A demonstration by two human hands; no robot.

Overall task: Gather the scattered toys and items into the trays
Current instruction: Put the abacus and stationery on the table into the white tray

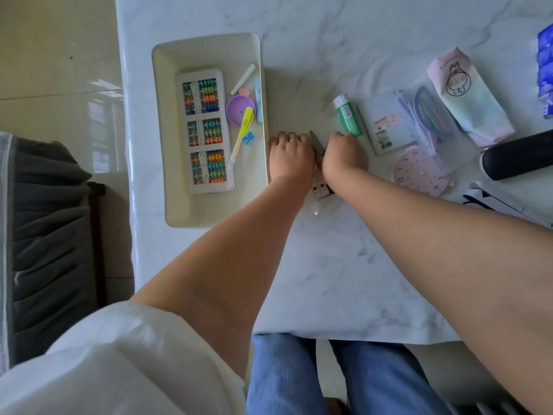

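Observation:
A cream tray [209, 52] lies at the table's left. It holds a white abacus set [205, 131], a white chalk stick [244, 79], a purple disc [238, 110], a yellow highlighter [242, 130] and a small blue piece [248, 137]. Just right of the tray, my left hand [290, 157] and my right hand [344, 155] are curled side by side around a small box [321, 190]. Its labelled end shows between my wrists, and a grey flap [315, 142] sticks up between my hands. A green glue stick [347, 116] lies against my right knuckles.
Right of my hands lie a clear pouch of stationery [410, 121], a pastel rabbit pencil case [466, 97], a pink toy clock [419, 172], a black case [517, 158] and a blue packet [544, 76]. A grey chair [45, 235] stands left of the marble table [344, 265].

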